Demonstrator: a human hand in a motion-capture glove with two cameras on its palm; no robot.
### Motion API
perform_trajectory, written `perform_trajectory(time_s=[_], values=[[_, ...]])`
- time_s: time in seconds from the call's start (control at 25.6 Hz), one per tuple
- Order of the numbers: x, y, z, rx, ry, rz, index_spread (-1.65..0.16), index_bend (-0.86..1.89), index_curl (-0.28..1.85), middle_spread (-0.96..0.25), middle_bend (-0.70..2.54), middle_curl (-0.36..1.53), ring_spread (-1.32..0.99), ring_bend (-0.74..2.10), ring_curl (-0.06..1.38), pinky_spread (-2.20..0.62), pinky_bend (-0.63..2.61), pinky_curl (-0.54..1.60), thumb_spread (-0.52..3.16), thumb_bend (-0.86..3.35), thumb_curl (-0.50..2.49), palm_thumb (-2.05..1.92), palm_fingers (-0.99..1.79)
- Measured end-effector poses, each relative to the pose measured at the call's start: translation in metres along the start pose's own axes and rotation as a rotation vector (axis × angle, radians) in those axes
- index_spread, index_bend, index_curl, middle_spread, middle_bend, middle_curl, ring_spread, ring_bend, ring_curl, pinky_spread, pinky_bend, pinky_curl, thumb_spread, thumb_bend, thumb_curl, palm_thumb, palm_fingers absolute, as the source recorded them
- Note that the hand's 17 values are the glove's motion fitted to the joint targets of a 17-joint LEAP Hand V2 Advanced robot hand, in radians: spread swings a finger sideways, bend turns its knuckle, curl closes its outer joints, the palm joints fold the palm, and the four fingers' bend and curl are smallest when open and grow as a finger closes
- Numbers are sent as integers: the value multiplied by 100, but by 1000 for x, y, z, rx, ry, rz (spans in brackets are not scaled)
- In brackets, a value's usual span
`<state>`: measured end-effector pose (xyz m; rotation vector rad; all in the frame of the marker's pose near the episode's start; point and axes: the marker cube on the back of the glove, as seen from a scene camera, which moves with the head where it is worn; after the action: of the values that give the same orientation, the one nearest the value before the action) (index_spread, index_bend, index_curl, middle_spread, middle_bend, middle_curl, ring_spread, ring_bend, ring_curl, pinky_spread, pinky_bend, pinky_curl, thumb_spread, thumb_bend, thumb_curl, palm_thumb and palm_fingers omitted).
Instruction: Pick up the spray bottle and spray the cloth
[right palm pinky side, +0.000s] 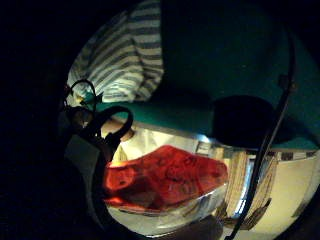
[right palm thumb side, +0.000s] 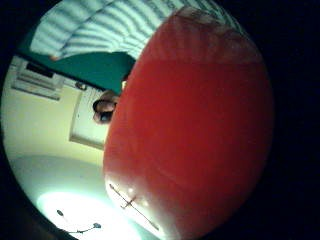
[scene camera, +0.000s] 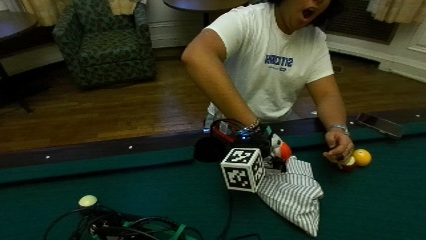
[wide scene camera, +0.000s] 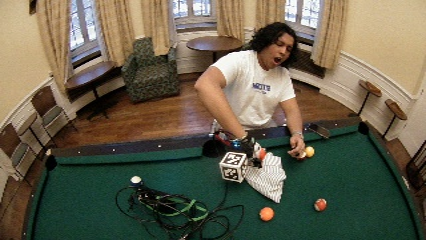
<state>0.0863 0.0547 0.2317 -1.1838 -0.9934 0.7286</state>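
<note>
In the outside view my gloved right hand (scene camera: 256, 136) grips a spray bottle (scene camera: 283, 149) with a red and white head, held just above the green felt near the far rail. Directly under and in front of it lies a grey-striped cloth (scene camera: 293, 192), bunched in a heap on the table. The wide view shows the same: hand (wide scene camera: 247, 145), bottle (wide scene camera: 261, 153), cloth (wide scene camera: 266, 177). The bottle's red body (right palm thumb side: 195, 125) fills the thumb-side palm view and shows again as the bottle (right palm pinky side: 165, 177) in the little-finger view, with the striped cloth (right palm pinky side: 125, 55) beyond it.
The person's bare left hand (scene camera: 338, 147) rests on a ball (scene camera: 347, 162) beside a yellow ball (scene camera: 362, 157). A side pocket (scene camera: 208, 149) opens in the rail behind my hand. A tangle of cables (scene camera: 126, 227) lies near left. Two orange balls (wide scene camera: 266, 213) (wide scene camera: 320, 204) sit nearer.
</note>
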Motion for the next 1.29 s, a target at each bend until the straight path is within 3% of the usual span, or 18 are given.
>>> perform_trajectory(time_s=[0.23, 0.74, 1.02, 1.29], values=[[-43, 50, -14, 71, -31, -237, -26, 33, 64, -22, 59, 60, -22, 77, 50, -30, 53, 42, 42, -3, 84, 95, 134], [-118, 165, -18, 297, -102, -894, -27, 32, 65, -21, 58, 61, -22, 77, 50, -30, 52, 42, 42, -3, 84, 96, 134], [-127, 188, 5, 362, -133, -1184, -27, 31, 66, -21, 58, 61, -22, 77, 50, -30, 52, 42, 42, -3, 85, 96, 134], [-137, 175, 28, 381, -155, -1350, -27, 31, 66, -21, 58, 61, -22, 76, 50, -30, 52, 42, 41, -3, 85, 95, 134]])
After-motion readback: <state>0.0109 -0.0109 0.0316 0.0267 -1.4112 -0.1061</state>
